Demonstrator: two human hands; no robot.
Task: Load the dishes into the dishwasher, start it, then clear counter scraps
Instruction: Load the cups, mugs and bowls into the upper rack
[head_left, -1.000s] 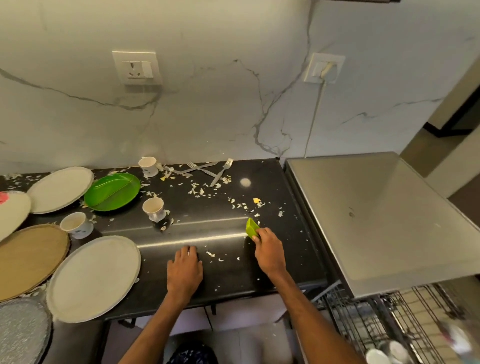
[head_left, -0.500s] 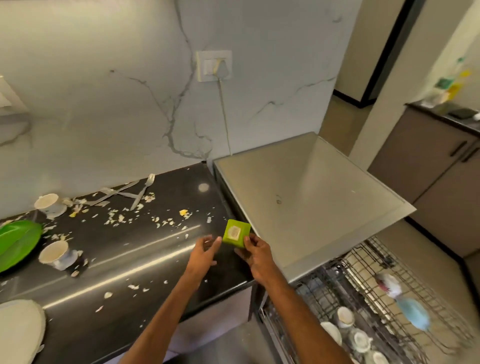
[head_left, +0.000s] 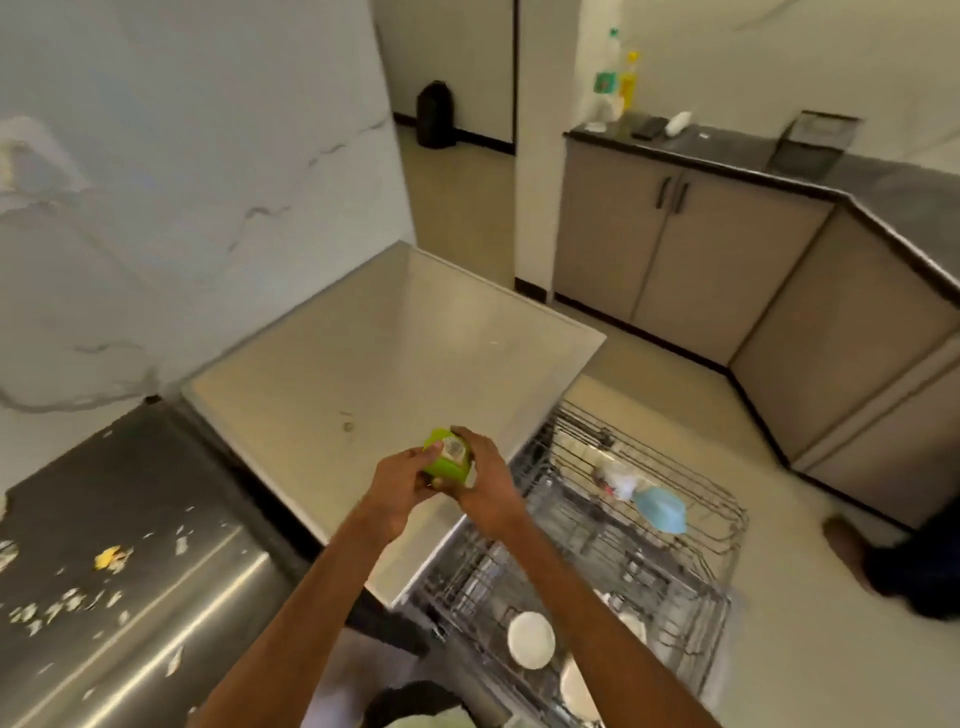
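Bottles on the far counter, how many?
2: a green-labelled bottle and a yellow bottle, side by side at the far counter's left end in view. Blur could hide others.

green box (head_left: 441, 465) is mostly covered by the left hand (head_left: 397, 486) and right hand (head_left: 485, 491), its label (head_left: 453, 448) left unreadable. dishes (head_left: 531, 639) in the rack (head_left: 724, 501) are smeared by blur.

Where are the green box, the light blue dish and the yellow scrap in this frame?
green box (head_left: 440, 467): head view, on its green side below the label.
light blue dish (head_left: 661, 510): head view, middle of its outer surface.
yellow scrap (head_left: 110, 557): head view, at its centre.
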